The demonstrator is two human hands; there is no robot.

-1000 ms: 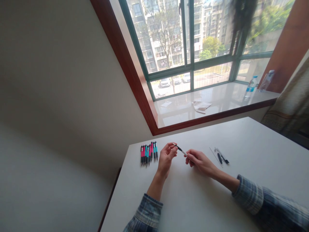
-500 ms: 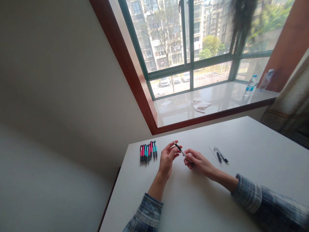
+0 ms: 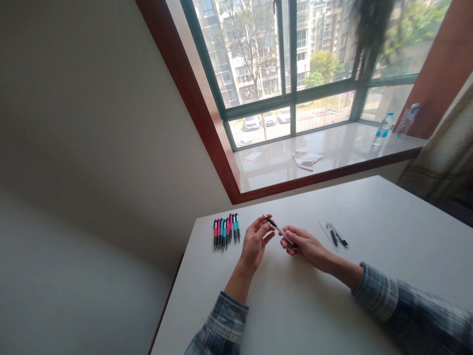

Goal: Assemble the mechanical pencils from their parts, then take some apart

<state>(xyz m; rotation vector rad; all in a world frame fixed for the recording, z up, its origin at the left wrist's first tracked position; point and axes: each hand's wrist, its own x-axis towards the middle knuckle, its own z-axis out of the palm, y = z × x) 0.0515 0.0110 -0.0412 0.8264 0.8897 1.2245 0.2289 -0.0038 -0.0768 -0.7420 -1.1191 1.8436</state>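
Observation:
Between my two hands a white ballpoint pen (image 3: 281, 231) with a black grip is held at a slant above the table, its tip up to the left. The fingers of my left hand (image 3: 254, 241) are closed round the black grip near the tip. My right hand (image 3: 301, 244) pinches the white barrel toward its lower black end, partly hidden by the fingers. Left of my left hand lies a row of pink, blue and black pens (image 3: 226, 231). Right of my right hand lie loose pen parts: a thin refill (image 3: 327, 235), a black grip (image 3: 333, 238) and a white barrel with a black end (image 3: 338, 234).
The white table (image 3: 295, 305) meets the wall and window ledge along its far side. On the ledge are a crumpled cloth (image 3: 307, 159), a small white paper (image 3: 253, 156) and two plastic bottles, one with a blue label (image 3: 383, 130). A curtain (image 3: 436, 148) hangs at right.
The pen has shifted in my fingers, and more of its barrel and its black lower end now show at my right hand. Both hands have otherwise barely moved.

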